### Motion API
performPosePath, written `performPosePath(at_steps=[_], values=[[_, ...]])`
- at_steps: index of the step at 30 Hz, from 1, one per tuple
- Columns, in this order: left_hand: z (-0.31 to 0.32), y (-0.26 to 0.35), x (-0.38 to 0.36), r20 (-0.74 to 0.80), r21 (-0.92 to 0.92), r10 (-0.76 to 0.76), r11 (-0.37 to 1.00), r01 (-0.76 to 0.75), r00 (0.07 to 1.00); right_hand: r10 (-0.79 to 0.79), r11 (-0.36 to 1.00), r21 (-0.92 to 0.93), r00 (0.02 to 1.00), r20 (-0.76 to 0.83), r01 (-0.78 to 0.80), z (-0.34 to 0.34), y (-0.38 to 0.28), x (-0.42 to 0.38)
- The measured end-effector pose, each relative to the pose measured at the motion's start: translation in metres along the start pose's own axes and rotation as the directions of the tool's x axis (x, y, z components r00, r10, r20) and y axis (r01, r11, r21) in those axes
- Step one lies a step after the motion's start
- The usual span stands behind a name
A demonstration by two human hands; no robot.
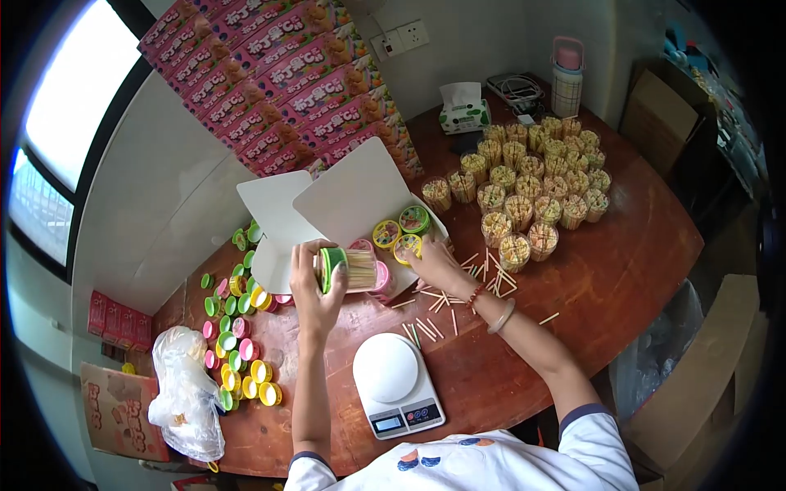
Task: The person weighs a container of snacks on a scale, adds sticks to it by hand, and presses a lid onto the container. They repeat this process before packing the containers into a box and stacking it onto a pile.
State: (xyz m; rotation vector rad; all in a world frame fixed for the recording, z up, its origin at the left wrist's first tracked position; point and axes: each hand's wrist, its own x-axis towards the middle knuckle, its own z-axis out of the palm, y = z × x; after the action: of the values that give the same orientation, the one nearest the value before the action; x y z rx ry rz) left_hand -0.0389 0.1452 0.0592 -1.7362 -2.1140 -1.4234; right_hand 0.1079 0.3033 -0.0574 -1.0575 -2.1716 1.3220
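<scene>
My left hand (318, 286) is closed around a see-through cup of biscuit sticks (360, 272) with a green lid, tipped on its side over the near edge of an open white carton (352, 184). Inside the carton, the fingers of my right hand (434, 260) grip the rim of a yellow-lidded cup (405, 248). Beside it stand another yellow-lidded cup (386, 234) and a green-lidded cup (414, 218). Pink-lidded cups (382, 277) are partly hidden behind the cup in my left hand.
Many open cups of sticks (544, 184) fill the right rear of the table. Loose sticks (442, 307) lie near a white kitchen scale (393, 372). Colourful lids (233, 360) and a plastic bag (184, 393) are at left. Pink boxes (286, 82) are stacked behind.
</scene>
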Motion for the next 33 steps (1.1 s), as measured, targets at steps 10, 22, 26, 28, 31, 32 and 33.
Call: performPosePath(at_steps=[10, 22, 26, 28, 31, 32, 33], values=[[0.045, -0.043, 0.021, 0.110, -0.105, -0.110, 0.987, 0.122, 0.988, -0.407, 0.912, -0.175, 0.759, -0.508, 0.372, -0.032, 0.004, -0.006], [0.169, -0.031, 0.041, 0.197, 0.484, 0.034, 0.866, -0.127, 0.980, -0.057, 0.997, 0.032, 0.913, -0.403, 0.076, -0.049, 0.063, 0.024], [0.156, -0.023, 0.026, 0.242, 0.448, -0.025, 0.890, -0.089, 0.970, -0.142, 0.989, -0.095, 0.902, -0.408, 0.112, -0.039, 0.051, 0.027], [0.116, -0.015, 0.020, 0.098, 0.431, -0.125, 0.899, 0.071, 0.987, -0.212, 0.976, -0.137, 0.870, -0.445, 0.168, -0.033, 0.048, 0.031], [0.067, -0.045, -0.005, -0.249, 0.365, -0.251, 0.870, 0.330, 0.935, -0.363, 0.931, -0.210, 0.806, -0.467, 0.298, -0.022, 0.056, 0.040], [0.061, -0.068, -0.020, -0.223, 0.415, -0.271, 0.843, 0.343, 0.936, -0.297, 0.947, -0.232, 0.878, -0.376, 0.221, -0.021, 0.049, 0.035], [0.056, -0.085, -0.031, -0.200, 0.461, -0.294, 0.814, 0.355, 0.935, -0.221, 0.953, -0.265, 0.934, -0.281, 0.146, -0.021, 0.040, 0.029]])
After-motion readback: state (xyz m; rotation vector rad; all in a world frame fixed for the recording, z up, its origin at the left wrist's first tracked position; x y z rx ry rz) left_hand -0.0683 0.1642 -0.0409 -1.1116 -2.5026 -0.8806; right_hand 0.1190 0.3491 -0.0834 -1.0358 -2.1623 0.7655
